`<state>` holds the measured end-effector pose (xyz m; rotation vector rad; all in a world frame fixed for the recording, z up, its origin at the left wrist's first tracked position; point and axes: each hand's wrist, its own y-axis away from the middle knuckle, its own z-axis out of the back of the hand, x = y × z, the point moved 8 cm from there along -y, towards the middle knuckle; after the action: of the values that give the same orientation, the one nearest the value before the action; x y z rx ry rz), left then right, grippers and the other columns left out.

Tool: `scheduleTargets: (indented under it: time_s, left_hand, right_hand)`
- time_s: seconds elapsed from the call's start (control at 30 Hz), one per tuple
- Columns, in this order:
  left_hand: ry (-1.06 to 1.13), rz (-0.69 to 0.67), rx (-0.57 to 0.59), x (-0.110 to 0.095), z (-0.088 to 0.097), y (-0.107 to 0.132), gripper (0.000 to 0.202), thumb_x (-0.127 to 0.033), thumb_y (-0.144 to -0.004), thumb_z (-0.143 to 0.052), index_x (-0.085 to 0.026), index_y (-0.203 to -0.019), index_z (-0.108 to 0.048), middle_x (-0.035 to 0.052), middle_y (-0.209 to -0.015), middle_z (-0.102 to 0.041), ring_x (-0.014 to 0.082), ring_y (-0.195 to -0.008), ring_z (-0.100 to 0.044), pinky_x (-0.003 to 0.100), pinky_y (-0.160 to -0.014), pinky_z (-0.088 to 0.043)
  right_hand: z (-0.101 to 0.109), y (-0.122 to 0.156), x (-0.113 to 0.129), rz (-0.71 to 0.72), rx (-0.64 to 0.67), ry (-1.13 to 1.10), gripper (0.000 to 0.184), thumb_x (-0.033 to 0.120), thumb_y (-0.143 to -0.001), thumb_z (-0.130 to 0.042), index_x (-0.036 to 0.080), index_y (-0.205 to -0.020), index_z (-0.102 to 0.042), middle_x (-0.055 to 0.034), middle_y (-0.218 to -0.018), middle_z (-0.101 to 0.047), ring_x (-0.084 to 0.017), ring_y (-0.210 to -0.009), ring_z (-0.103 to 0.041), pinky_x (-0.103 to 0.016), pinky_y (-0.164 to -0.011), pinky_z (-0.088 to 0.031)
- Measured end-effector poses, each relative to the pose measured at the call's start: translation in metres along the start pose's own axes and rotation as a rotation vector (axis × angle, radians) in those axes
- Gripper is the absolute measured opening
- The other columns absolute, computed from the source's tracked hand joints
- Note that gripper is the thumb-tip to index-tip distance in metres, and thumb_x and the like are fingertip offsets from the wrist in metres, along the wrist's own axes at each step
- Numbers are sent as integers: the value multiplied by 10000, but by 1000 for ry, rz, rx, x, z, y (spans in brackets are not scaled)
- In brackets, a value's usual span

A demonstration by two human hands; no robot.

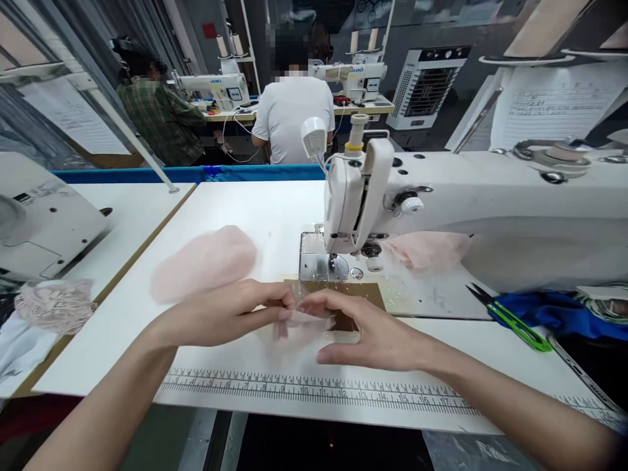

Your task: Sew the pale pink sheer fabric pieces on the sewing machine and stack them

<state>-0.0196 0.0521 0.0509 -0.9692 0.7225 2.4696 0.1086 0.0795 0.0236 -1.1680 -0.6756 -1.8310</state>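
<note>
My left hand (228, 314) is closed, thumb and forefinger pinching the edge of a small piece of sheer pale pink fabric (307, 322). Facing it, my right hand (377, 330) has its thumb spread away from the curved fingers, whose tips come close to the fabric; whether they touch it I cannot tell. Both hands are over a brown patch (367, 301) in front of the sewing machine (356, 190) and its presser foot (332, 263). A larger sheer pink piece (209, 261) lies flat to the left. More pink fabric (429, 248) sits beneath the machine arm.
A printed ruler strip (314, 390) runs along the table's front edge. Green-handled scissors (520, 324) lie at right beside blue cloth (554, 317). Another machine (44, 219) and a lace bundle (53, 304) are at left. Two people sit at machines beyond.
</note>
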Motion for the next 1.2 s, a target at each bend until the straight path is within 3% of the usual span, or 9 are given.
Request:
scheduleTargets:
  time_s: [0.07, 0.13, 0.27, 0.37, 0.53, 0.7, 0.83, 1.0, 1.2]
  left_hand:
    - [146, 2, 26, 3, 5, 13, 262, -411, -956, -428, -213, -894, -587, -3, -809, -628, 137, -716, -579, 232, -617, -438]
    - [259, 25, -49, 16, 15, 23, 262, -427, -939, -456, -210, -904, -599, 0, -803, -596, 135, -705, -578, 229, -600, -447]
    - [467, 93, -170, 56, 23, 46, 274, -456, -889, -536, -223, -1023, -593, -8, -785, -568, 134, -674, -581, 234, -571, -463]
    - [582, 200, -242, 94, 17, 71, 257, -437, -811, -653, -200, -890, -595, -27, -685, -540, 109, -575, -519, 207, -493, -415]
    - [635, 261, -698, 143, 47, 106, 377, -537, -826, -587, -179, -722, -530, -23, -644, -513, 103, -573, -508, 223, -556, -452]
    - [464, 259, -848, 160, 111, 90, 397, -583, -818, -551, -188, -822, -598, -18, -619, -541, 110, -529, -484, 213, -497, -380]
    - [227, 272, -856, 176, 153, 56, 363, -529, -775, -608, -180, -677, -609, -53, -459, -415, 95, -460, -373, 218, -487, -303]
    - [-65, 355, -891, 203, 158, 32, 336, -506, -772, -576, -193, -669, -643, -20, -545, -541, 137, -552, -469, 246, -528, -294]
    - [-378, 434, -969, 203, 146, 37, 208, -405, -822, -549, -258, -871, -687, -7, -643, -627, 188, -660, -567, 265, -577, -298]
  right_hand:
    - [-18, -11, 14, -50, 167, -281, 287, 407, -816, -690, 215, -1029, -671, -26, -971, -687, -164, -887, -637, -299, -789, -508]
    - [-27, -25, 25, -75, 221, -475, 236, 408, -813, -693, 180, -874, -698, -18, -825, -684, -146, -802, -641, -295, -782, -507]
    - [-34, -54, 28, -117, 124, -566, 271, 422, -772, -731, 160, -834, -704, -18, -738, -673, -117, -691, -630, -254, -694, -511]
    - [-38, -70, 22, -145, 34, -510, 310, 460, -799, -692, 152, -826, -709, -25, -702, -671, -98, -614, -606, -223, -602, -494]
    - [-42, -101, 21, -102, -56, -496, 303, 432, -842, -628, 144, -841, -720, -22, -683, -654, -98, -590, -613, -223, -569, -513]
    - [-19, -146, 21, 12, -352, -417, 230, 379, -810, -635, 160, -822, -705, 27, -581, -586, -87, -501, -553, -227, -508, -492]
    - [-6, -179, -4, -10, -449, -324, 211, 351, -844, -585, 162, -797, -668, 19, -589, -601, -93, -482, -539, -230, -478, -470]
    - [-3, -197, -35, -91, -455, -134, 159, 222, -887, -495, 149, -930, -630, -3, -612, -635, -123, -476, -566, -253, -458, -466]
    - [-2, -197, -27, -110, -421, 240, 286, 137, -890, -458, 156, -1152, -570, -15, -633, -650, -173, -639, -623, -299, -653, -479]
